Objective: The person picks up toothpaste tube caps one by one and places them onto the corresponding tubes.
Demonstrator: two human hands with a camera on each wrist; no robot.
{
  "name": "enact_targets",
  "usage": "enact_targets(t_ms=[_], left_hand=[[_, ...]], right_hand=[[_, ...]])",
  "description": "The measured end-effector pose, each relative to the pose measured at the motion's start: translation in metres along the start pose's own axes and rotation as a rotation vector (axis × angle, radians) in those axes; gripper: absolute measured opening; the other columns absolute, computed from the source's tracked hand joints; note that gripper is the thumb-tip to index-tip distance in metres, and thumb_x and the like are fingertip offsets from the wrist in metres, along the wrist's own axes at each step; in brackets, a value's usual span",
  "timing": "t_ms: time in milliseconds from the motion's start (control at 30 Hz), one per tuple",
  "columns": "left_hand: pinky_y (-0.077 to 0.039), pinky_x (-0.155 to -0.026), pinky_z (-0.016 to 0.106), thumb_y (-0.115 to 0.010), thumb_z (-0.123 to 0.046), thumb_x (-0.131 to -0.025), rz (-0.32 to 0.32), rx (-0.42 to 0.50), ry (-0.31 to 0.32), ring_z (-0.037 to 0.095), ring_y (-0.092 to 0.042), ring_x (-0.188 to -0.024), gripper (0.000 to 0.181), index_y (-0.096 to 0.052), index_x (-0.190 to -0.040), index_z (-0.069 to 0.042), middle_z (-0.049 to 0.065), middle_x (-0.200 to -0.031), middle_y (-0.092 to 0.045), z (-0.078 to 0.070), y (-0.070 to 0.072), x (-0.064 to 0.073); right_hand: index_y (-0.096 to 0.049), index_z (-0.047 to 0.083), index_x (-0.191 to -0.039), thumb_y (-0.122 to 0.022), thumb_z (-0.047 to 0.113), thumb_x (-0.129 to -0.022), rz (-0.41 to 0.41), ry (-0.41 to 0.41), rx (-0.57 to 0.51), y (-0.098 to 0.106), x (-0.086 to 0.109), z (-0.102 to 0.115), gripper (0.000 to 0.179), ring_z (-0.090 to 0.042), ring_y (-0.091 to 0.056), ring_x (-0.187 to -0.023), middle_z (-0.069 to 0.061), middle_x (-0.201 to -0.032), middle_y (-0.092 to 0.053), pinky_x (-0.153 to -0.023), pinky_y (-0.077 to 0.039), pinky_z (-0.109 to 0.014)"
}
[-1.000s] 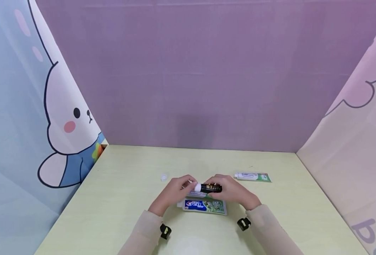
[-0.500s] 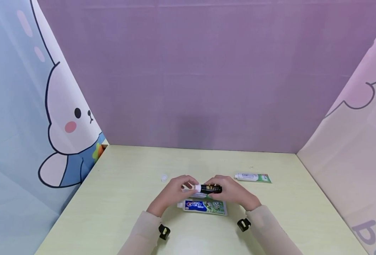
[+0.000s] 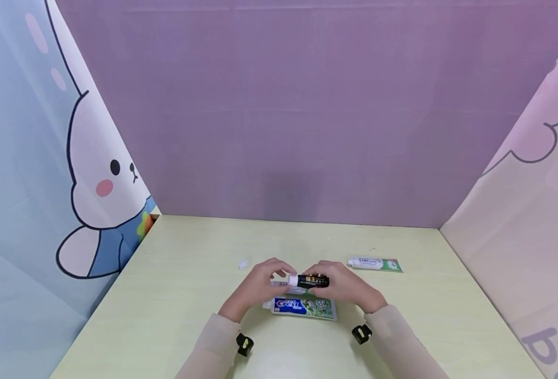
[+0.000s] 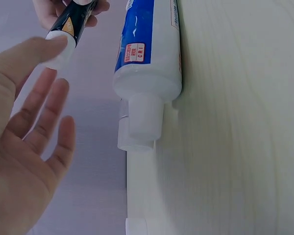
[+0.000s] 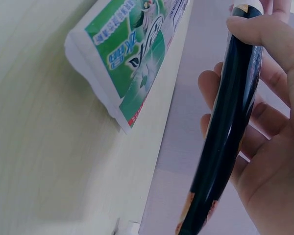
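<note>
A black toothpaste tube [image 5: 230, 107] is held up over the table between my two hands. My right hand [image 3: 337, 281] grips its body, thumb on the near side and fingers curled behind. At its other end, my left hand [image 3: 262, 287] pinches the white cap [image 4: 60, 53] between thumb and forefinger, the other fingers spread loosely. Just below lies a blue and green Crest toothpaste tube [image 3: 303, 308], flat on the table with its cap to the left. Behind that, a white and green toothpaste tube [image 3: 281, 285] is partly hidden by the hands and the black tube.
Another white and green toothpaste tube [image 3: 375, 263] lies at the right on the pale wooden table [image 3: 189, 273]. A small white, translucent round piece [image 3: 243, 263] lies left of the hands. A purple cloth wall [image 3: 297, 116] rises behind the table, with printed curtains at both sides.
My left fingers have shifted slightly on the white cap, showing more of it midway. The right hand and the black toothpaste tube have stayed nearly in place.
</note>
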State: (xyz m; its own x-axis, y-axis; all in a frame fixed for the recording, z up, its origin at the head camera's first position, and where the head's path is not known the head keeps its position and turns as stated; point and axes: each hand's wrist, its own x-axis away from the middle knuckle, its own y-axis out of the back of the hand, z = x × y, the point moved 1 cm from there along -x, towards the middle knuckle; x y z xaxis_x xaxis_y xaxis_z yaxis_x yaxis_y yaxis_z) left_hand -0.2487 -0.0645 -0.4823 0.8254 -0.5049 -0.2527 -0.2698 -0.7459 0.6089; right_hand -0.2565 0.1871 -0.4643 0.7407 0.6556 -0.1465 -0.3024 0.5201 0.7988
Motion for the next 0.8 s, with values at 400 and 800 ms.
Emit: enact_targets(t_ms=[400, 800], left_hand=[[-0.052, -0.08, 0.033, -0.051, -0.043, -0.105, 0.033, 0.001, 0.119, 0.009, -0.062, -0.092, 0.035, -0.066, -0.123, -0.018, -0.011, -0.1, -0.068, -0.0017, 0.0006, 0.002], [-0.053, -0.082, 0.034, -0.056, -0.041, -0.103, 0.038, -0.018, 0.122, 0.008, -0.064, -0.09, 0.021, -0.069, -0.114, -0.028, -0.013, -0.095, -0.07, -0.0029, 0.0002, 0.0013]], right_hand=[[-0.07, 0.02, -0.122, -0.075, 0.02, -0.09, 0.012, -0.003, 0.012, -0.0025, -0.0014, 0.0, 0.032, -0.007, -0.059, -0.086, 0.01, -0.105, -0.065, -0.072, -0.054, -0.025], [-0.07, 0.02, -0.122, -0.076, 0.019, -0.09, 0.006, 0.004, 0.012, -0.0016, -0.0001, -0.0005, 0.033, -0.007, -0.06, -0.087, 0.009, -0.107, -0.065, -0.074, -0.054, -0.025]])
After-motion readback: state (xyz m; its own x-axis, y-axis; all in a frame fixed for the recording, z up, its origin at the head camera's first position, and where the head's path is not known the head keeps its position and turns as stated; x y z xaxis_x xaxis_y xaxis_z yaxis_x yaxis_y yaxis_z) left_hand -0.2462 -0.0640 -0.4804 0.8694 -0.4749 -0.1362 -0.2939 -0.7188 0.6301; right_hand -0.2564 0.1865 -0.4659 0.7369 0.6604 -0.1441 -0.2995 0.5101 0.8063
